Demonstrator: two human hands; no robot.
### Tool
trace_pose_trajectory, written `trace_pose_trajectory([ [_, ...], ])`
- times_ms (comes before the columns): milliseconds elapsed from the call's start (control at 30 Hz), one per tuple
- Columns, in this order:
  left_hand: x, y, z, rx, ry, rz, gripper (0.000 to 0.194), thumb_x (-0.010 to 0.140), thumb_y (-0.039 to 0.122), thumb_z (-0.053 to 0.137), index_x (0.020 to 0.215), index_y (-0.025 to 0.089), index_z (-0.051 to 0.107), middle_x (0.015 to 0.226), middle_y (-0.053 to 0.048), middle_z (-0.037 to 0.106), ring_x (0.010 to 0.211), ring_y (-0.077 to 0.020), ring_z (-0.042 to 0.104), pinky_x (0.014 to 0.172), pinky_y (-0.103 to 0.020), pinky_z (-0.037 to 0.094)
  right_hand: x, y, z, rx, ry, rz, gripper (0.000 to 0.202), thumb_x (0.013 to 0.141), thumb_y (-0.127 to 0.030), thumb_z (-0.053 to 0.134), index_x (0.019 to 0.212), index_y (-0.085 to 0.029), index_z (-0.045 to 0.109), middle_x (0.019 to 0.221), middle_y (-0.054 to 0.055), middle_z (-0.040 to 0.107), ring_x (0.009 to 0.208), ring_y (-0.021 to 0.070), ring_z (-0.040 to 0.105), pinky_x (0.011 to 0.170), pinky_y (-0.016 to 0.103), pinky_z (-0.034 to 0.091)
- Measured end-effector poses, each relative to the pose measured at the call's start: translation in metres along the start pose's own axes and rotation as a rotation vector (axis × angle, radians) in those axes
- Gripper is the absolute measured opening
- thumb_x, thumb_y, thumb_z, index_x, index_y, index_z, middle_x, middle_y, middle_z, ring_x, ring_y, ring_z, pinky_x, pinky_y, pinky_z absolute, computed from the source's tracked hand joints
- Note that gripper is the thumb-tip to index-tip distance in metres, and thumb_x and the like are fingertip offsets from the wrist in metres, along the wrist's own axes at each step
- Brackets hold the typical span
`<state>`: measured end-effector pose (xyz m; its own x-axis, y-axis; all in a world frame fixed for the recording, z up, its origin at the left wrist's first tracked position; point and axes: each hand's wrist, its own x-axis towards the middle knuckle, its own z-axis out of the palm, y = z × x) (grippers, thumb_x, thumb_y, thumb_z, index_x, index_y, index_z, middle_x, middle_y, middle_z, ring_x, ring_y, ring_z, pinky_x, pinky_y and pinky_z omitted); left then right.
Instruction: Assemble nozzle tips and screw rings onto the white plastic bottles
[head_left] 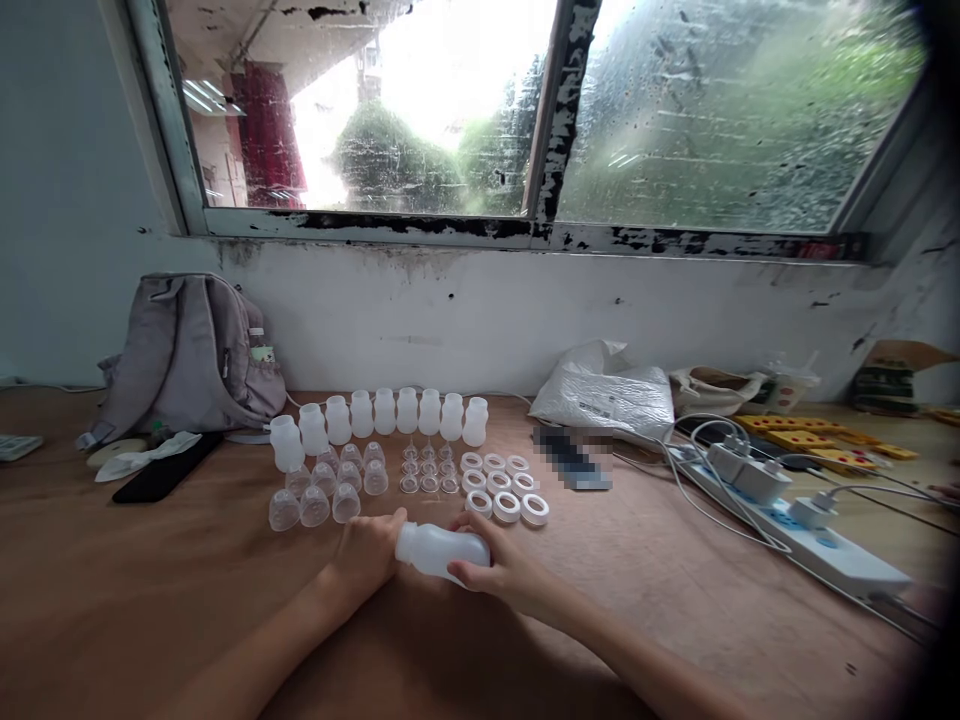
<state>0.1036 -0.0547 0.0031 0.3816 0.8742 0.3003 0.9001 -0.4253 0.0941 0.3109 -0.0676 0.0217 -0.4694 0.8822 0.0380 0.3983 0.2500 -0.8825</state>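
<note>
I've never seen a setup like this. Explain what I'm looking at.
There is no machine here, just a person's two bare hands. The single picture comes from a camera worn on the head, looking forward and down. The right hand holds a frosted white bottle on its side by the rounded end; the left hand is at the neck end, its exact grip unclear. On the table ahead stands a row of similar bottles, with clear domed caps, small clear pieces and white rings grouped nearer. A backpack sits left, a power strip right.
</note>
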Motion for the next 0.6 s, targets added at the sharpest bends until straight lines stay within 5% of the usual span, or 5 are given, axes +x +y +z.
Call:
trace_pose_trajectory([
  [267, 0.001, 0.01, -0.001, 0.042, 0.189, 0.149, 0.032, 0.072, 0.017, 0.044, 0.104, 0.019, 0.046, 0.089, -0.005, 0.057, 0.077, -0.0203, 0.056, 0.063, -0.029, 0.043, 0.0, -0.013, -0.004, 0.133, -0.001, 0.235, 0.031, 0.075, -0.044, 0.049, 0.094, -0.021, 0.044, 0.068, -0.002, 0.049, 0.051, 0.0086, 0.046, 0.036, 0.015, 0.032],
  [433, 0.0, 0.005, 0.007, -0.014, 0.108, 0.14, 0.014, 0.072, 0.015, 0.042, 0.083, 0.018, 0.05, 0.073, -0.002, 0.058, 0.059, -0.0146, 0.057, 0.05, -0.023, 0.04, -0.008, -0.008, 0.006, -0.107, 0.034, -0.056, 0.027, 0.071, -0.034, 0.057, 0.092, -0.02, 0.048, 0.081, 0.0, 0.055, 0.068, 0.0127, 0.051, 0.057, 0.022, 0.04],
  [600, 0.0, -0.002, 0.006, 0.034, 0.141, 0.232, 0.012, 0.073, 0.015, 0.041, 0.079, 0.017, 0.051, 0.069, -0.003, 0.058, 0.059, -0.0158, 0.057, 0.048, -0.024, 0.04, -0.014, -0.012, 0.005, -0.235, 0.02, -0.146, 0.03, 0.071, -0.031, 0.057, 0.098, -0.021, 0.047, 0.093, 0.002, 0.055, 0.08, 0.0165, 0.05, 0.069, 0.026, 0.039],
])
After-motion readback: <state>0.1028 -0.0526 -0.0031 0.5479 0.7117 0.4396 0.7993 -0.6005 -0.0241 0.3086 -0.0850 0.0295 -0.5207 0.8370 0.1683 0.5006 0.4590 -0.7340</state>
